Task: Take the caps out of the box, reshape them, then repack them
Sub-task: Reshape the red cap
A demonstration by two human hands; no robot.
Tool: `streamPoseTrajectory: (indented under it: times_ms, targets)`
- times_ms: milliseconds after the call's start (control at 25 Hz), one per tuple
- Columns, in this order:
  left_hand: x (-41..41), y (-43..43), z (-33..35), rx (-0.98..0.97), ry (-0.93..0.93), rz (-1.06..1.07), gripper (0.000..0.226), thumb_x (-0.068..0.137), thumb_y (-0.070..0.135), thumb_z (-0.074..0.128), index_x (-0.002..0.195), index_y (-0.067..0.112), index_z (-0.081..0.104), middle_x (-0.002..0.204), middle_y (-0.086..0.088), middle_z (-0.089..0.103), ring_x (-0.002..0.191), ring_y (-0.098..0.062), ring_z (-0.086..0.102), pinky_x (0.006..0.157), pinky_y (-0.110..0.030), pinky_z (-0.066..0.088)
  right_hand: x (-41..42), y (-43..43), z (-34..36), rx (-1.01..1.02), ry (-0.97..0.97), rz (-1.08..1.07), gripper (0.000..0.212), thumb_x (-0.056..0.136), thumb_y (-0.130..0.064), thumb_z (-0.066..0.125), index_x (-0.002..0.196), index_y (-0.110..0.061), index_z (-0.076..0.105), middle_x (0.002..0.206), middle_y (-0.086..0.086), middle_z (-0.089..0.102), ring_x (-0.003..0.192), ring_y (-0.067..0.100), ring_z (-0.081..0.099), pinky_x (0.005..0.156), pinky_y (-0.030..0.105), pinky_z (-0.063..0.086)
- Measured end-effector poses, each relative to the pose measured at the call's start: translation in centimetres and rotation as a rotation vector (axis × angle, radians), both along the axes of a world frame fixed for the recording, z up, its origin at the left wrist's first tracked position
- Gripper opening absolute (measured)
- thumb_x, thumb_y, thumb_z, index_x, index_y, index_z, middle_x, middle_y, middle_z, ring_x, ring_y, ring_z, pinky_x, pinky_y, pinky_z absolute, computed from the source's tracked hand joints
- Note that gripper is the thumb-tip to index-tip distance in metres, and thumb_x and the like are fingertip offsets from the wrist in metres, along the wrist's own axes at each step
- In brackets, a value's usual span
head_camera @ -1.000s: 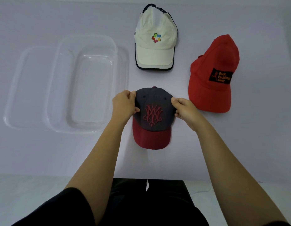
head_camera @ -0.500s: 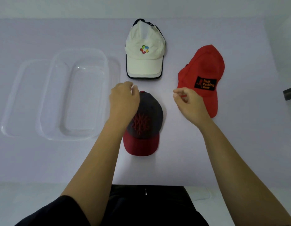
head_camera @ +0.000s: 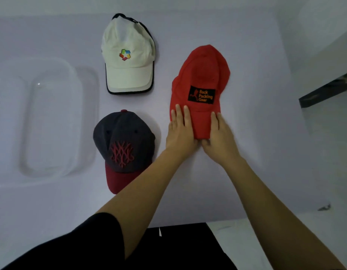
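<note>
Three caps lie on the pale table. The red cap (head_camera: 202,75) with a black patch lies at the right, brim toward me. My left hand (head_camera: 179,131) rests on the left side of its brim, fingers flat on top. My right hand (head_camera: 219,135) holds the right side of the brim, thumb side under the edge. The dark grey cap (head_camera: 123,141) with a maroon brim and red emblem lies free at centre left. At the back lies the white cap (head_camera: 128,61) with a coloured logo. The clear plastic box (head_camera: 50,117) stands at the left with nothing in it.
A clear lid (head_camera: 87,78) lies under or beside the box. A dark shelf edge (head_camera: 324,92) juts in at the right. The table's near edge runs just in front of my dark clothing (head_camera: 168,248).
Both hands left the dark grey cap and moved right onto the red cap's brim. The grey cap now lies untouched. The view has shifted closer and to the right.
</note>
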State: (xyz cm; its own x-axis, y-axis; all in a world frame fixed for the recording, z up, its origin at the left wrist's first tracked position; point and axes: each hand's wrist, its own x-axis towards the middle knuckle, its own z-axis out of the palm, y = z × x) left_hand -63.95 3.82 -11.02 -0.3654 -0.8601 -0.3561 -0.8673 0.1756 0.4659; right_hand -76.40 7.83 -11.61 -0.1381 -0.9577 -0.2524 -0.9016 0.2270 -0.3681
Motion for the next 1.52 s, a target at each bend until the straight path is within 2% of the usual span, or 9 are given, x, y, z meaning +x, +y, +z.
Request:
streamPoseTrajectory:
  times_ms: [240,360,520,640,800,920,1120,1280,1520]
  targets:
    - [-1.2,1.5,-1.2,-0.094,0.01,0.032,0.069,0.099,0.022,0.039,0.147,0.0,-0.005,0.155,-0.028,-0.003,0.144,-0.041,0.0,0.116,-0.049,0.017,-0.9,-0.8,-1.2,-0.144,0.013,-0.124,0.062,0.092,-0.005,0.049,0.145,0.005,0.018,0.15,0.027,0.026,0.137,0.037,0.034,0.106,0.044,0.037]
    - [-0.3,0.2,-0.6,-0.133,0.053,0.064,0.068,0.098,0.017,0.041,0.147,-0.001,-0.002,0.156,-0.026,0.001,0.145,-0.039,0.003,0.116,-0.048,0.017,-1.2,-0.6,-1.3,-0.241,0.031,-0.053,0.058,0.083,0.011,0.054,0.137,0.011,0.033,0.138,0.032,0.044,0.118,0.044,0.054,0.08,0.051,0.054]
    - [0.2,-0.5,1.1,-0.125,0.188,0.107,0.061,0.1,0.015,0.037,0.148,0.003,0.002,0.158,-0.019,0.007,0.146,-0.032,0.009,0.116,-0.044,0.019,-1.5,-0.3,0.4,-0.292,-0.135,-0.066,0.056,0.093,-0.004,0.045,0.145,-0.004,0.026,0.13,0.024,0.055,0.104,0.042,0.06,0.084,0.046,0.051]
    - [-0.1,0.8,1.6,-0.01,0.386,0.259,0.063,0.096,0.022,0.042,0.15,0.015,0.011,0.15,-0.014,0.036,0.13,-0.03,0.043,0.106,-0.044,0.039,-0.4,-0.3,2.4,-0.334,-0.285,-0.126,0.057,0.089,-0.017,0.044,0.144,-0.01,0.032,0.116,0.02,0.064,0.094,0.038,0.064,0.084,0.044,0.052]
    - [-1.0,1.7,3.0,0.119,0.7,0.502,0.056,0.095,0.022,0.041,0.147,0.017,0.024,0.121,0.002,0.056,0.095,-0.006,0.057,0.085,-0.017,0.046,1.1,-0.9,4.0,-0.319,-0.464,-0.197,0.053,0.089,-0.011,0.051,0.141,-0.013,0.04,0.108,0.015,0.069,0.089,0.031,0.066,0.082,0.038,0.053]
    - [-0.7,1.8,3.7,0.091,0.698,0.481,0.053,0.097,0.015,0.043,0.146,0.016,0.026,0.115,0.004,0.055,0.088,-0.001,0.055,0.075,-0.003,0.043,1.6,-0.4,5.1,-0.345,-0.493,-0.21,0.055,0.087,-0.016,0.05,0.141,-0.014,0.04,0.108,0.013,0.069,0.089,0.027,0.066,0.083,0.036,0.053]
    - [2.0,0.4,3.2,-0.203,0.413,0.212,0.066,0.092,0.015,0.052,0.148,0.006,0.017,0.15,-0.019,0.032,0.136,-0.03,0.036,0.109,-0.041,0.035,-1.1,0.0,5.7,-0.437,-0.211,-0.005,0.058,0.09,-0.004,0.049,0.145,-0.006,0.029,0.14,0.018,0.048,0.122,0.032,0.053,0.101,0.042,0.045]
    - [2.8,-0.2,3.8,-0.298,0.324,0.113,0.071,0.095,0.011,0.05,0.148,0.004,0.004,0.157,-0.021,0.01,0.146,-0.031,0.013,0.114,-0.042,0.024,-2.0,0.3,5.9,-0.363,-0.237,-0.018,0.067,0.091,-0.011,0.053,0.148,-0.01,0.017,0.151,0.013,0.033,0.136,0.027,0.037,0.106,0.032,0.031]
    - [2.3,1.3,3.8,-0.213,0.41,0.092,0.074,0.092,0.009,0.052,0.148,0.004,0.005,0.155,-0.018,0.02,0.142,-0.031,0.026,0.113,-0.043,0.029,-0.2,1.1,4.8,-0.39,-0.389,-0.248,0.054,0.091,-0.015,0.046,0.144,-0.017,0.033,0.127,0.007,0.059,0.11,0.025,0.057,0.097,0.038,0.047]
